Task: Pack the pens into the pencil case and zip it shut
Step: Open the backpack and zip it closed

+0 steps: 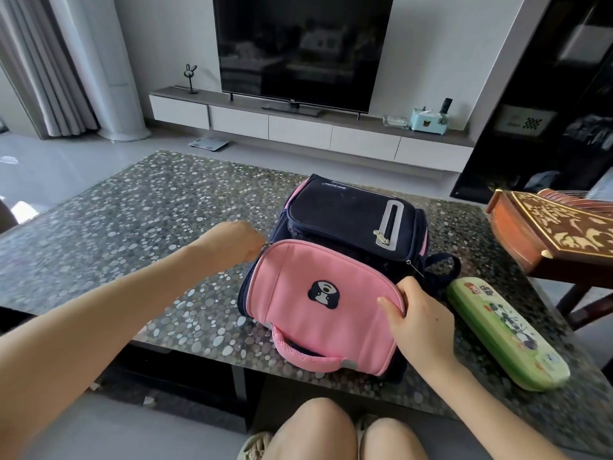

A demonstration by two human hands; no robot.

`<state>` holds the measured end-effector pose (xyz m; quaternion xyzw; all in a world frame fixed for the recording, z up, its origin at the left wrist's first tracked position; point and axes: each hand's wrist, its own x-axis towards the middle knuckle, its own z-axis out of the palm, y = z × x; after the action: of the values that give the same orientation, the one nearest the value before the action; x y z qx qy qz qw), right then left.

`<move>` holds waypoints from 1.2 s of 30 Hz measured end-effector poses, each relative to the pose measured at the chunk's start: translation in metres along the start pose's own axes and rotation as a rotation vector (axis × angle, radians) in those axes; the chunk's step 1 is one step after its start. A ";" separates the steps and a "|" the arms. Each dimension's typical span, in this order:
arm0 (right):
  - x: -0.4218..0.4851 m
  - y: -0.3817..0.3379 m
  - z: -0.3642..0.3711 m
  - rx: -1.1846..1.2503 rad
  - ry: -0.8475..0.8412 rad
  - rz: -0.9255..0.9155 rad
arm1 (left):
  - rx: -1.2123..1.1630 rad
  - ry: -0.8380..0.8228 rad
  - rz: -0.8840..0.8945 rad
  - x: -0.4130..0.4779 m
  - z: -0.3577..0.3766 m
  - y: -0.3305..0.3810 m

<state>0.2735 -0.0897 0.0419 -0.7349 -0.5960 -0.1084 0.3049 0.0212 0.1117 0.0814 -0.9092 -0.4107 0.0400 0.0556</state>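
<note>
A pink and navy backpack (318,303) lies on the pebble-patterned table (132,227), its pink front panel facing me. My left hand (234,242) is at the panel's upper left corner, fingers pinched on the zipper pull there. My right hand (416,313) grips the pink panel's right edge. A green pencil case (507,330) with panda pictures lies closed on the table just right of the backpack, touched by neither hand. No pens are visible.
A carved wooden instrument (557,227) sits on a stand at the table's right end. Beyond the table are a TV (302,48) and a low white cabinet (298,127). My knees (331,433) are below the table's near edge.
</note>
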 end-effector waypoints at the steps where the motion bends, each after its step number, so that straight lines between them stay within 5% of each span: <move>1: -0.003 -0.001 -0.001 -0.001 0.016 -0.011 | 0.064 0.075 0.003 -0.003 0.002 0.000; 3: -0.005 -0.006 -0.002 0.011 0.040 -0.036 | -0.017 0.191 -0.041 -0.007 0.009 0.000; 7: 0.008 -0.014 -0.005 -0.046 0.033 -0.055 | -0.660 0.244 -0.346 -0.004 0.008 0.016; 13: 0.049 -0.032 0.010 -0.158 -0.008 -0.172 | -1.728 0.034 -0.776 0.020 0.013 0.010; 15: 0.064 -0.044 0.022 -0.232 -0.033 -0.200 | -1.636 0.027 -0.755 0.019 0.016 0.011; 19: 0.075 -0.051 0.037 -0.328 -0.045 -0.194 | -1.009 0.110 -0.722 0.001 0.023 0.001; 24: 0.063 -0.048 0.045 -0.369 0.025 -0.145 | -1.631 -0.234 -0.875 -0.049 0.064 -0.002; 30: 0.051 -0.048 0.045 -0.375 0.065 -0.150 | -1.685 -0.288 -0.957 -0.093 0.121 0.036; 32: 0.048 -0.054 0.042 -0.349 0.076 -0.162 | -1.437 -0.229 -0.922 -0.089 0.126 0.045; 36: 0.025 -0.073 0.027 -0.299 0.087 -0.260 | -0.547 -0.205 -0.774 -0.082 0.117 0.059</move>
<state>0.2055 -0.0457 0.0570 -0.6834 -0.6493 -0.2658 0.2016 -0.0030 0.0196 -0.0399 -0.6624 -0.7174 -0.0039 -0.2155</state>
